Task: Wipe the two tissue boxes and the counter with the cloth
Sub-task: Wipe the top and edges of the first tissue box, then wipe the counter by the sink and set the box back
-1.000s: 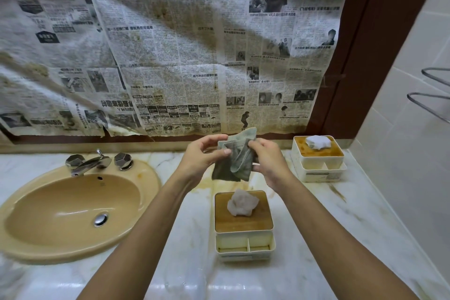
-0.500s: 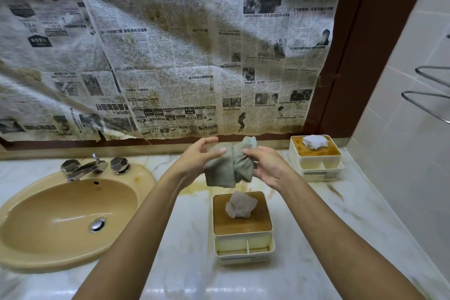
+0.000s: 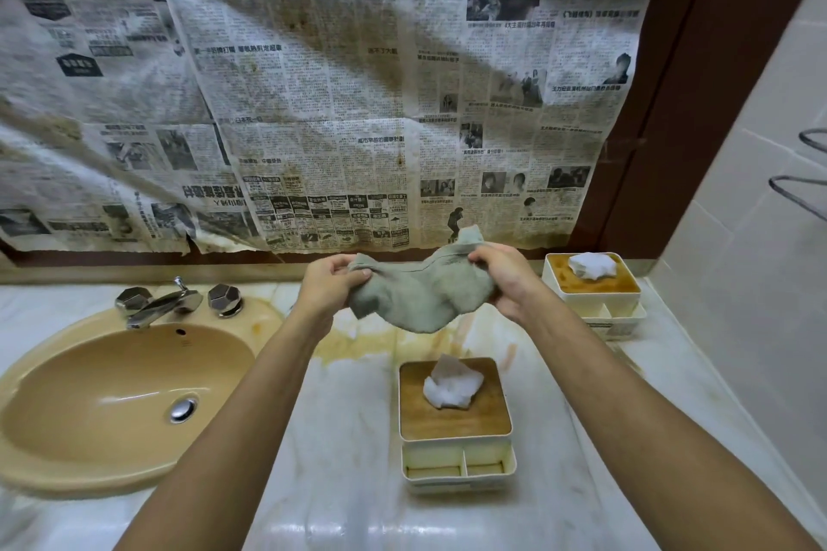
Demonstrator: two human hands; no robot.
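The counter (image 3: 349,438) is stained yellow at twelve o'clock from the near tissue box (image 3: 447,423); the far tissue box (image 3: 620,282) sits at two o'clock. Above them we hold the cloth (image 3: 425,298) aloft, left hand (image 3: 329,286) and right hand (image 3: 505,282) each pinching an edge. Wiping carelessly, we could snag a protruding tissue and pull it out. The cloth hides some fingertips; the counter's near edge is cut off.
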